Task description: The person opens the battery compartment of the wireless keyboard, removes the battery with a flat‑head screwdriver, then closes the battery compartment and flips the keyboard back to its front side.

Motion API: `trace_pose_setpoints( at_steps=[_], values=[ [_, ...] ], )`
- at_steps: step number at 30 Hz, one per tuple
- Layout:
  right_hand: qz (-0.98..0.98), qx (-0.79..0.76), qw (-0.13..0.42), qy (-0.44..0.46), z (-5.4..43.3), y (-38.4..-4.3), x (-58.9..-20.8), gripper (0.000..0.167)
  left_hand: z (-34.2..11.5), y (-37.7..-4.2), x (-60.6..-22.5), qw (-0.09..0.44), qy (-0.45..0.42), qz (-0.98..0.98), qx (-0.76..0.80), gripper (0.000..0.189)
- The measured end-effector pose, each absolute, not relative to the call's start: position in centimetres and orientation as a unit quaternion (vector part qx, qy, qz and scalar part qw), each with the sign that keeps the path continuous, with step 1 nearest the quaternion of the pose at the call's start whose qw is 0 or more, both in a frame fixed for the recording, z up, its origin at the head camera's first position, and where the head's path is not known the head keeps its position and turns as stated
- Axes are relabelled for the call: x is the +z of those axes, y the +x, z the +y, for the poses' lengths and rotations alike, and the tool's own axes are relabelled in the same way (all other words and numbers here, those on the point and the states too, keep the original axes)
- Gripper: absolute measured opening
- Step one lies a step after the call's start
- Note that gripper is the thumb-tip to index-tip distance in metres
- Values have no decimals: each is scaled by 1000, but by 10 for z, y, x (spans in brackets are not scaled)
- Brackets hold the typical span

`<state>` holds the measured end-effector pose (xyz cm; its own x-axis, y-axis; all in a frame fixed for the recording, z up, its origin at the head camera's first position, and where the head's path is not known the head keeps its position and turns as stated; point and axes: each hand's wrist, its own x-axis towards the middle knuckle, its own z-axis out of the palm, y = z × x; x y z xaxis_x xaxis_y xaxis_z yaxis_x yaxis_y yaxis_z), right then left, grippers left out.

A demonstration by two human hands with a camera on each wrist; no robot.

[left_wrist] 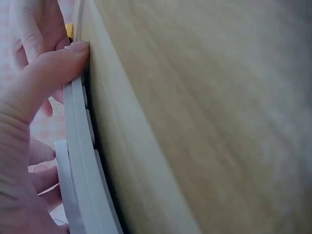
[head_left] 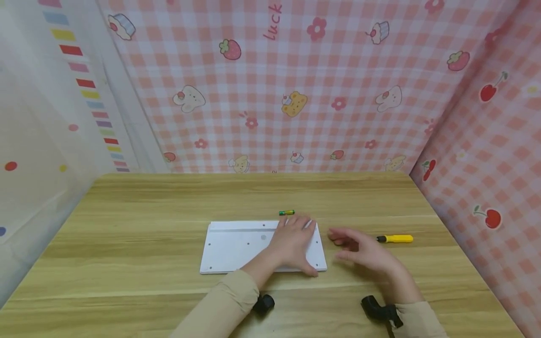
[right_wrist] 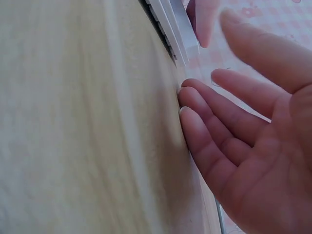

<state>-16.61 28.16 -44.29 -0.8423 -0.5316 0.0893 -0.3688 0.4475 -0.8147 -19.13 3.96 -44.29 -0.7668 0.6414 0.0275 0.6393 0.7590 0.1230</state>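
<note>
A white keyboard lies face down on the table, its screw-dotted back upward; key edges show along its underside in the left wrist view. My left hand grips it across the right part, thumb at the near edge and fingers toward the far edge. Just right of the keyboard is my right hand, holding nothing, with its fingers loosely bent and low by the tabletop. A small green battery lies behind the keyboard, beyond the left fingertips.
A yellow-handled screwdriver lies right of the right hand. The wooden table meets a pink checked cloth at the back and another at the right. Black wrist cameras sit by both sleeves.
</note>
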Motion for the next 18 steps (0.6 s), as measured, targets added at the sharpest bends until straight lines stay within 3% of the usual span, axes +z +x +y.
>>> trace_pose_setpoints(
  at_steps=[5,18],
  values=[
    [837,-489,82,-231,284,-164,-444,51,39,-189,-426,5,345,936,72,125],
    [816,-537,70,-202,283,-165,-441,48,15,-191,-338,-3,391,911,133,126]
  ],
)
